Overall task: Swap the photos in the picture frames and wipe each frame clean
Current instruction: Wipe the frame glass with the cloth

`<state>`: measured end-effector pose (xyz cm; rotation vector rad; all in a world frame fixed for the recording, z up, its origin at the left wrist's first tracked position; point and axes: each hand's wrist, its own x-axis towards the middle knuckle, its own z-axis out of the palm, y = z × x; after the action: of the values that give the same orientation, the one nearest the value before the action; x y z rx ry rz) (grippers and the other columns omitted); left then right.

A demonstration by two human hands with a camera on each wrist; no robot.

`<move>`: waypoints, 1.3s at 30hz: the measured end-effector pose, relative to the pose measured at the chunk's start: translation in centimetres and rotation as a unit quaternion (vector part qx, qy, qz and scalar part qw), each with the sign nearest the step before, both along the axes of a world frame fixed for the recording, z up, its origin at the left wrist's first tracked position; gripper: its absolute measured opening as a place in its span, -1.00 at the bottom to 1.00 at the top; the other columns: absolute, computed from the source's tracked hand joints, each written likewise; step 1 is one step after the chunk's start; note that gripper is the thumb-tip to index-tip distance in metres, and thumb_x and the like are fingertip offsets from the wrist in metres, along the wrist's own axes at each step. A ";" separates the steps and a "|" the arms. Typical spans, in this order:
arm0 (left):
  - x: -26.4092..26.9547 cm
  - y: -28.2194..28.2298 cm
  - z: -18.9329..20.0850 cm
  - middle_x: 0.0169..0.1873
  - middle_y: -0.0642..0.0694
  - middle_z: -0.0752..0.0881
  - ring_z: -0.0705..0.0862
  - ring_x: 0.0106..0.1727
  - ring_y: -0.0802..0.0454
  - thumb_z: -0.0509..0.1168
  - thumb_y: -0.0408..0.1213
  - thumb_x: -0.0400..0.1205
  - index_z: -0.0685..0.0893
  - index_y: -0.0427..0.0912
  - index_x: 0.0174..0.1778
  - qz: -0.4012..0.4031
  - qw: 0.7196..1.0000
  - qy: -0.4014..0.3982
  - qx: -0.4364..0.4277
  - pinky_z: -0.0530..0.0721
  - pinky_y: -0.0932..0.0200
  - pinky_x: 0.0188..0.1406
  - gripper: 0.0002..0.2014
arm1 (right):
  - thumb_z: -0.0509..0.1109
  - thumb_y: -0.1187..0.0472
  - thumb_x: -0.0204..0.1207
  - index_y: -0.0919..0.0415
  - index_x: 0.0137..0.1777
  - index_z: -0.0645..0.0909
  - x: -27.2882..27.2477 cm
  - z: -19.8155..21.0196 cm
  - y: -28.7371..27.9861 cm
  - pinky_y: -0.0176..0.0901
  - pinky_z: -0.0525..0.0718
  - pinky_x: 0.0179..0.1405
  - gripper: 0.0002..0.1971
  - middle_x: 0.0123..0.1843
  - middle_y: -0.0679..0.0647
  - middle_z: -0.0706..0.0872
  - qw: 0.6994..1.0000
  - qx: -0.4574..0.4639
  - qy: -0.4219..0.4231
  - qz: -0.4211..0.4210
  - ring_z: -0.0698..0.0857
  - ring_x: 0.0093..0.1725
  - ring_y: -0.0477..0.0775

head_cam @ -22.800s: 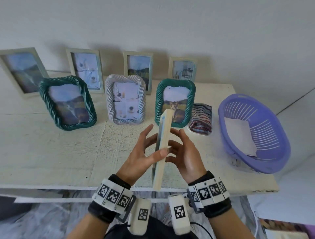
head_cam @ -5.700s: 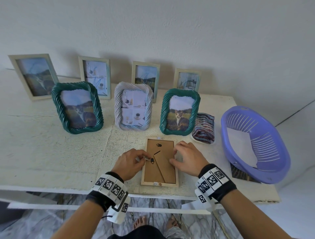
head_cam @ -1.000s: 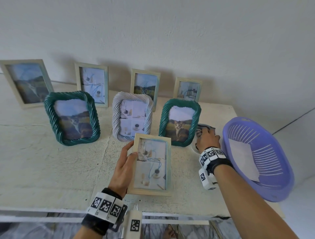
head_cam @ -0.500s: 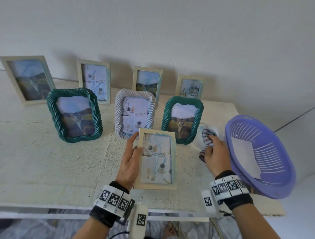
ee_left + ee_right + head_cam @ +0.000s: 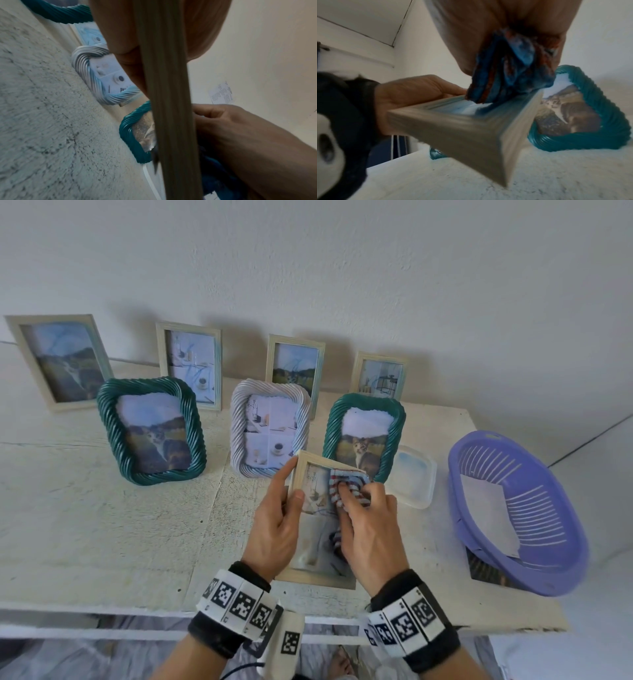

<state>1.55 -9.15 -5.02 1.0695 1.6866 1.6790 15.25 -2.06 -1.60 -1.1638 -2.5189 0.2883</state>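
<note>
A pale wooden picture frame (image 5: pixel 310 577) is held tilted above the table's front edge, glass side up. My left hand (image 5: pixel 277 522) grips its left edge, thumb on the front; that edge runs down the left wrist view (image 5: pixel 169 108). My right hand (image 5: pixel 368 529) clutches a red, white and blue striped cloth (image 5: pixel 347 486) and presses it on the upper part of the glass. In the right wrist view the cloth (image 5: pixel 510 70) meets the frame (image 5: pixel 471 129) near its top. Several more frames stand behind: a green rope frame (image 5: pixel 150 429), a white rope frame (image 5: pixel 270 433), another green one (image 5: pixel 364 436).
A shallow clear tray (image 5: pixel 412 477) lies right of the held frame. A purple basket (image 5: pixel 513 508) with a paper in it sits at the table's right end. Several flat wooden frames lean on the wall at the back. The white table (image 5: pixel 102 525) ends just below my wrists.
My right hand lifted the striped cloth off the clear tray and brought it left onto the frame's glass. The left hand kept hold of the frame and tilted it closer.
</note>
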 end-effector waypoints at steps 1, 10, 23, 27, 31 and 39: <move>0.0 -0.1 -0.1 -0.15 -0.41 0.70 0.66 -0.16 -0.39 0.11 -0.08 0.73 0.31 0.12 0.62 0.001 1.000 -0.001 0.002 0.68 -0.33 -0.07 -0.51 | 0.49 0.27 0.45 0.13 0.36 0.62 0.0 0.0 -0.2 0.04 0.73 -0.06 -0.55 0.19 0.20 0.49 1.000 -0.001 -0.002 0.012 0.52 0.00 0.22; -0.3 -0.6 -0.3 -0.20 -0.40 0.70 0.62 -0.22 -0.49 0.13 -0.08 0.71 0.34 0.14 0.61 0.004 1.000 -0.019 -0.006 0.65 -0.41 -0.13 -0.51 | 0.51 0.38 0.30 0.15 0.46 0.49 0.4 1.2 -0.3 -0.05 0.75 0.00 -0.33 0.27 0.20 0.43 0.993 -0.010 -0.094 0.073 0.50 0.08 0.19; -0.4 -0.4 0.2 -0.36 -0.40 0.61 0.47 -0.41 -0.24 0.13 -0.29 0.78 0.37 0.01 0.60 0.014 0.999 -0.036 0.007 0.52 0.04 -0.35 -0.56 | 0.59 0.38 0.08 0.27 0.35 0.57 -0.7 2.8 -0.8 -0.15 0.73 -0.32 -0.28 0.41 0.14 0.50 0.989 0.007 -0.134 0.067 0.55 -0.02 0.21; -1.0 -0.2 -0.6 -0.18 -0.53 0.66 0.59 -0.20 -0.14 0.14 -0.24 0.76 0.40 0.09 0.58 0.015 0.998 -0.065 0.012 0.61 -0.05 -0.13 -0.56 | 0.37 0.33 0.36 0.23 0.56 0.37 -2.0 2.2 -1.5 -0.12 0.70 -0.01 -0.31 0.51 0.08 0.42 0.980 0.018 -0.160 0.118 0.54 0.16 0.23; -1.4 -0.5 -0.1 -0.11 -0.45 0.74 0.72 -0.14 -0.21 0.13 -0.30 0.77 0.39 0.02 0.57 -0.001 0.997 -0.073 0.022 0.70 -0.05 -0.02 -0.58 | 0.35 0.33 0.33 0.29 0.52 0.44 -0.4 2.4 -0.9 -0.10 0.75 -0.04 -0.33 0.50 0.14 0.53 0.976 -0.001 -0.162 0.144 0.58 0.12 0.22; -1.3 0.2 0.8 0.20 -0.12 0.76 0.71 0.26 0.08 0.10 -0.45 0.77 0.35 -0.09 0.59 -0.005 0.998 -0.060 0.028 0.65 0.23 0.27 -0.55 | 0.03 0.17 0.43 0.16 0.62 0.26 -2.2 1.9 -1.1 -0.04 0.61 0.28 -0.33 0.63 0.00 0.29 0.972 -0.016 -0.180 0.150 0.42 0.45 0.22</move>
<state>0.21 -8.94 -4.27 0.9805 1.5646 1.7566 13.05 -3.20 0.31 -0.9088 -3.0241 0.2058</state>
